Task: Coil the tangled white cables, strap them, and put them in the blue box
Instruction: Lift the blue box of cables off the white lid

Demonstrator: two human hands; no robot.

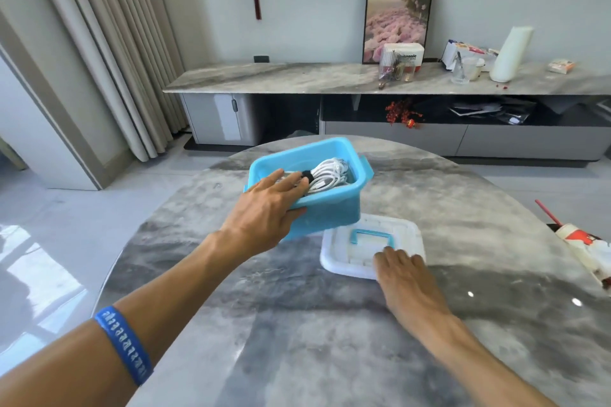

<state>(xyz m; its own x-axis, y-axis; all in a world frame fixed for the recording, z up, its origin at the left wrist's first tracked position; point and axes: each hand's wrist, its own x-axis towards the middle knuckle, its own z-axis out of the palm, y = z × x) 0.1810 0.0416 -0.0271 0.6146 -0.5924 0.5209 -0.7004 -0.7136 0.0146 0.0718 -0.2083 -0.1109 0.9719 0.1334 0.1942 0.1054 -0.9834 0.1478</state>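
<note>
Coiled white cables (pixel 325 175), bound near one end by a black strap (pixel 306 174), lie inside the blue box (pixel 330 211), which sits tilted, its far rim higher than its near rim, on the grey marbled round table (pixel 297 324). The left hand (pixel 264 208) grips the box at its near left rim: the fingers reach over the rim into the box, the fingertips just touching the strapped end of the cables, while the thumb presses against the outer wall below. A blue wristband (pixel 124 344) with white lettering circles the left forearm. Just beside the box, toward the viewer and to the right, lies a white lid (pixel 337 261) with a blue handle (pixel 372 236) folded flat on its top; the lower right corner of the box overlaps or touches the lid's far edge, and which of the two cannot be told. The right hand (pixel 406 277) rests on the near right part of the lid with fingers fairly straight and slightly spread, holding nothing. At the table's right edge lies a red and white object (pixel 582 244), partly out of view. Beyond the table stands a long marble-topped cabinet (pixel 297 78) bearing a framed flower picture (pixel 398 15), a white cylinder (pixel 510 54), and small boxes. Beige curtains (pixel 109 43) hang at left.
</note>
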